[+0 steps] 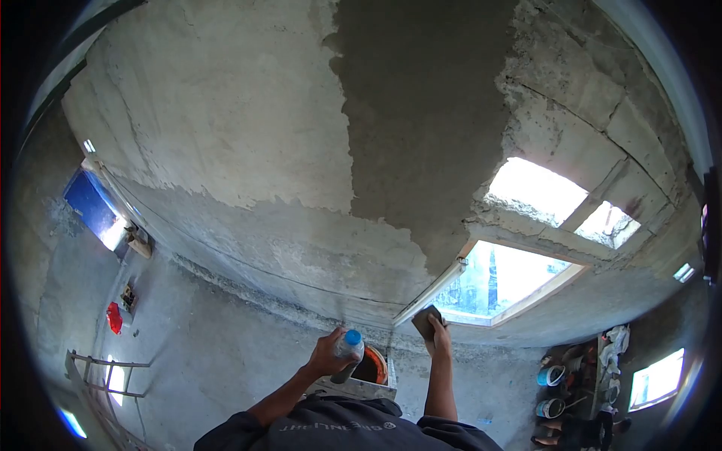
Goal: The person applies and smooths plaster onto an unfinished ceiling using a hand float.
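Observation:
My left hand point(326, 355) is closed around a clear plastic bottle point(352, 349) with a blue cap, its lower part grey. Just past the bottle sits a bucket point(381, 367) with an orange inner rim and a dark inside, partly hidden by the bottle. My right hand point(438, 335) is raised, gripping a flat, dark grey-brown rectangular block point(426, 321), which looks like a sponge or small float. Ahead rises a wall with a dark, damp-looking plaster patch point(421, 113) between paler plaster and rough bare panels.
A framed window opening point(496, 282) lies beyond my right hand. Buckets point(551, 376) stand at the lower right, near another person point(577, 432). A ladder-like frame point(105, 379) is at the lower left. Farther off are a red object point(114, 318) and a blue panel point(90, 201). The platform's edge point(353, 388) shows below me.

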Motion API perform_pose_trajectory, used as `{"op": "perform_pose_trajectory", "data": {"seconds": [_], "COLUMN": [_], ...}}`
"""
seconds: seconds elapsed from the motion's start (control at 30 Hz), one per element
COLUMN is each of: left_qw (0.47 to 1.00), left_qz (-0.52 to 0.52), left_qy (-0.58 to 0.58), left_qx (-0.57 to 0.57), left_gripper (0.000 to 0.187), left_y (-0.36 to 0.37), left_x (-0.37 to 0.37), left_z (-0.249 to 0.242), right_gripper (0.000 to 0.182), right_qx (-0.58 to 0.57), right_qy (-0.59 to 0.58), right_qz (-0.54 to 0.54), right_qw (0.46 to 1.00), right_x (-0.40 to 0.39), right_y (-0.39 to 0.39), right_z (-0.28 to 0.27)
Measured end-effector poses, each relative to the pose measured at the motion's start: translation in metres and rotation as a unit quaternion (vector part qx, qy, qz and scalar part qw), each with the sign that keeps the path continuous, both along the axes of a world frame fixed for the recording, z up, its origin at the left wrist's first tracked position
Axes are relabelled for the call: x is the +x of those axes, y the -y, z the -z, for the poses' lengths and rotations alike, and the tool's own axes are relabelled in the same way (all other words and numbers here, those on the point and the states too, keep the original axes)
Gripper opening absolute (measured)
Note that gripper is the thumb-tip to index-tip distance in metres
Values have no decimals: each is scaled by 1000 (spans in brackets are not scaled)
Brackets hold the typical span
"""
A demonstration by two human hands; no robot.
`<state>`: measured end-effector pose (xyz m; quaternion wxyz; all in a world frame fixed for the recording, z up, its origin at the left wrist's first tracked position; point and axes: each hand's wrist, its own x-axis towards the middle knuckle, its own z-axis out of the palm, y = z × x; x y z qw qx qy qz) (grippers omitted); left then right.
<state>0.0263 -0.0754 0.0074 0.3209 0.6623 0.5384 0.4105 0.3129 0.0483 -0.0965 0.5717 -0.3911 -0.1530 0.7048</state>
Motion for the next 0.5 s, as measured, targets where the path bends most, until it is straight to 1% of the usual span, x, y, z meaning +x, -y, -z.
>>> {"op": "perform_pose_trajectory", "data": {"seconds": [0.07,0.1,0.13,0.17,0.2,0.23,0.27,0.3,0.33,0.4,0.43,0.47,0.5], "left_qw": [999,999,995,979,999,999,999,998,997,971,964,964,948], "left_qz": [-12,-8,-60,-108,-43,-43,-11,-25,-27,37,11,8,34], "left_qy": [39,40,-14,-69,7,-9,12,-24,-24,-58,-123,-122,-144], "left_qx": [4,-7,78,155,17,30,-49,-54,-62,-228,-235,-237,-281], "left_gripper": [59,59,58,57,56,55,55,55,55,66,79,79,77], "left_y": [7,7,7,15,12,12,7,3,-1,-12,-12,-14,-20], "left_x": [-3,-3,-6,-8,-6,-3,-2,0,1,1,2,4,5], "left_z": [4,12,25,31,1,-14,-29,-24,-25,-31,-14,-15,-17], "right_gripper": [30,32,35,40,44,44,41,36,36,30,26,26,26], "right_qx": [-115,-108,-92,-122,-146,-123,-103,-83,-91,-65,-66,-68,-69], "right_qy": [3,0,38,95,77,74,78,59,60,49,53,52,30], "right_qz": [61,60,50,45,27,1,5,-13,-16,-88,-119,-123,-133], "right_qw": [991,992,994,987,986,990,992,995,994,993,989,989,988], "right_x": [11,9,7,0,-4,-7,-17,-24,-30,-51,-60,-71,-81], "right_y": [14,23,31,40,46,50,54,54,57,52,52,53,53], "right_z": [37,32,29,9,-6,-5,-14,-13,-8,-7,-8,-11,-14]}}
